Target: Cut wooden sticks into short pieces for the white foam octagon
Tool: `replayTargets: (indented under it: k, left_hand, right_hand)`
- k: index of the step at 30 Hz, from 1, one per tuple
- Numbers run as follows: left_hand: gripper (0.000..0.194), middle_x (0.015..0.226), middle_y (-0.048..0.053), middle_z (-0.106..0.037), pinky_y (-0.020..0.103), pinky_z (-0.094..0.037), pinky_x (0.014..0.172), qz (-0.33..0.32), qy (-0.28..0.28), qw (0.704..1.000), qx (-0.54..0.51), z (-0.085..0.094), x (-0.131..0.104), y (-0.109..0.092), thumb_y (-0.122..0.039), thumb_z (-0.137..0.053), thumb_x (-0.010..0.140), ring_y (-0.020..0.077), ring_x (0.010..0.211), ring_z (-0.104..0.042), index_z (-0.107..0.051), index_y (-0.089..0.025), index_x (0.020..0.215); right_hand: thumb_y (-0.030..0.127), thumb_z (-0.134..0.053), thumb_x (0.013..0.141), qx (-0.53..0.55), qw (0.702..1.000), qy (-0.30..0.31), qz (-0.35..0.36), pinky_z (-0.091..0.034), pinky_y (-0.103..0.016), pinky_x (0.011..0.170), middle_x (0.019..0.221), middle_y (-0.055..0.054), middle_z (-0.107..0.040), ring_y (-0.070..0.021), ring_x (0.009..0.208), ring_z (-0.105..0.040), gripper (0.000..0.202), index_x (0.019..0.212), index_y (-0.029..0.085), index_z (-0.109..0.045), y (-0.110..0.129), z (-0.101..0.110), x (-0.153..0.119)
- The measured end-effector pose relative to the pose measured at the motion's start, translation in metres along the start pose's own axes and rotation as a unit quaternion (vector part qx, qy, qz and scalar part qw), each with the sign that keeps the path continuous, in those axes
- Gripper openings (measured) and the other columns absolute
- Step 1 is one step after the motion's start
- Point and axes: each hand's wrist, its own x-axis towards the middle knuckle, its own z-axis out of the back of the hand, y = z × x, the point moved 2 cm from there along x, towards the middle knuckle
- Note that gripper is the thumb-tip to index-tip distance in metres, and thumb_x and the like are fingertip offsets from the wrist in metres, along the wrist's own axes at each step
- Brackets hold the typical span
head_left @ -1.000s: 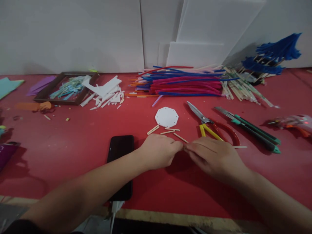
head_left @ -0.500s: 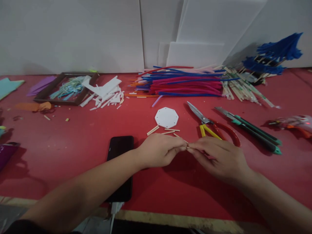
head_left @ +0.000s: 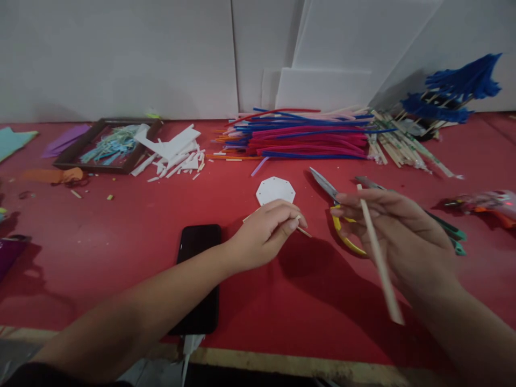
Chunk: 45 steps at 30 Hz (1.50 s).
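My left hand [head_left: 268,234] is closed in a pinch on a small piece of stick [head_left: 298,218], just in front of the white octagonal disc [head_left: 275,191]. Another short stick [head_left: 304,232] shows beside its fingertips. My right hand [head_left: 403,236] holds a longer pale wooden stick [head_left: 381,255], tilted with its lower end toward me. Scissors [head_left: 322,181] with yellow and red handles lie partly hidden under that hand. The disc has small holes near its edge.
A black phone [head_left: 197,301] lies under my left forearm. Behind are a framed tray [head_left: 97,167], white scraps [head_left: 173,148], pipe cleaners [head_left: 306,142] and wrapped sticks [head_left: 407,142]. Cutters [head_left: 451,228] and a glue gun [head_left: 492,204] are at the right.
My hands have moved apart. The right one has gone right and up with the long stick, now over the scissors; the left has shifted slightly left and up, covering the short sticks near the disc.
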Motion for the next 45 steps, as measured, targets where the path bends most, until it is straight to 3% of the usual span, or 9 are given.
replayTargets:
  k: [3, 8, 15, 20, 24, 30, 35, 41, 45]
  left_hand:
    - [0.021, 0.099, 0.008, -0.064, 0.03, -0.049, 0.089, -0.03, -0.031, 0.999, 0.018, 0.001, 0.0, 0.004, -0.021, -0.047, 0.097, 0.0149, 0.095, -0.062, -0.068, -0.016, 0.096]
    - [0.018, 0.09, 0.006, -0.069, 0.025, -0.051, 0.075, -0.024, -0.046, 0.998, 0.018, 0.0, 0.0, 0.009, -0.023, -0.055, 0.094, 0.014, 0.082, -0.065, -0.07, -0.016, 0.099]
    - [0.005, 0.085, 0.003, -0.073, 0.021, -0.051, 0.068, 0.035, -0.002, 0.999, -0.025, -0.005, -0.001, 0.006, -0.016, -0.065, 0.086, 0.0116, 0.075, -0.068, -0.066, -0.016, 0.09]
    - [0.011, 0.089, 0.003, -0.075, 0.024, -0.053, 0.076, -0.007, 0.022, 1.0, 0.018, -0.008, -0.003, 0.008, -0.01, -0.063, 0.085, 0.0128, 0.08, -0.069, -0.066, -0.017, 0.092]
    - [0.009, 0.087, 0.002, -0.074, 0.021, -0.052, 0.073, 0.015, 0.028, 0.999, 0.011, -0.007, -0.003, 0.009, -0.009, -0.065, 0.083, 0.0115, 0.077, -0.069, -0.066, -0.016, 0.088]
    - [0.01, 0.084, 0.001, -0.073, 0.02, -0.049, 0.072, -0.03, 0.039, 0.998, 0.025, -0.006, -0.003, 0.006, -0.008, -0.059, 0.085, 0.0113, 0.078, -0.066, -0.066, -0.016, 0.088]
    - [0.011, 0.084, 0.002, -0.072, 0.021, -0.048, 0.069, -0.035, 0.026, 0.999, 0.029, -0.007, -0.002, 0.008, -0.01, -0.057, 0.085, 0.0117, 0.075, -0.065, -0.065, -0.016, 0.089]
    - [0.016, 0.089, 0.002, -0.072, 0.022, -0.05, 0.075, -0.01, 0.024, 1.0, 0.016, -0.007, -0.002, 0.008, -0.01, -0.06, 0.084, 0.0123, 0.08, -0.066, -0.062, -0.017, 0.097]
    - [0.02, 0.091, 0.001, -0.071, 0.022, -0.049, 0.075, -0.005, 0.028, 0.999, 0.018, -0.006, -0.002, 0.007, -0.007, -0.058, 0.082, 0.0118, 0.079, -0.065, -0.06, -0.018, 0.099]
  right_hand:
    - [0.026, -0.071, 0.081, 0.077, 0.996, -0.01, -0.047, -0.059, -0.023, 0.066, 0.105, 0.003, -0.075, -0.015, 0.092, -0.072, 0.019, 0.098, 0.033, -0.068, -0.005, 0.0, 0.004]
    - [0.048, -0.074, 0.076, -0.01, 0.995, 0.004, -0.097, -0.053, -0.022, 0.052, 0.065, 0.003, -0.068, -0.0103, 0.055, -0.062, 0.022, 0.085, 0.028, -0.072, -0.007, -0.005, 0.005]
    - [0.039, -0.062, 0.085, -0.283, 0.953, 0.086, 0.061, -0.058, -0.031, 0.071, 0.087, -0.005, -0.072, -0.0177, 0.078, -0.068, 0.019, 0.084, 0.025, -0.073, -0.004, -0.015, -0.001]
    - [0.028, -0.056, 0.088, -0.334, 0.927, 0.141, 0.098, -0.058, -0.03, 0.074, 0.093, -0.005, -0.075, -0.0176, 0.082, -0.072, 0.015, 0.09, 0.023, -0.07, -0.009, -0.019, -0.004]
    - [0.022, -0.054, 0.087, -0.378, 0.904, 0.15, 0.135, -0.059, -0.028, 0.071, 0.093, -0.004, -0.076, -0.0174, 0.082, -0.073, 0.016, 0.095, 0.022, -0.067, -0.011, -0.022, -0.006]
    - [0.016, -0.049, 0.086, -0.432, 0.865, 0.161, 0.199, -0.058, -0.025, 0.066, 0.086, -0.003, -0.076, -0.0167, 0.077, -0.073, 0.017, 0.086, 0.022, -0.064, -0.008, -0.026, -0.007]
    - [0.018, -0.051, 0.085, -0.433, 0.873, 0.146, 0.171, -0.06, -0.029, 0.068, 0.095, -0.004, -0.076, -0.0186, 0.082, -0.074, 0.017, 0.094, 0.023, -0.064, -0.009, -0.025, -0.007]
    - [0.02, -0.054, 0.083, -0.368, 0.915, 0.121, 0.115, -0.06, -0.025, 0.064, 0.085, 0.0, -0.075, -0.0161, 0.073, -0.074, 0.014, 0.095, 0.024, -0.059, -0.013, -0.026, -0.009]
    - [0.021, -0.056, 0.082, -0.371, 0.915, 0.103, 0.123, -0.059, -0.023, 0.063, 0.082, 0.001, -0.075, -0.0148, 0.071, -0.074, 0.011, 0.093, 0.023, -0.058, -0.012, -0.027, -0.01]
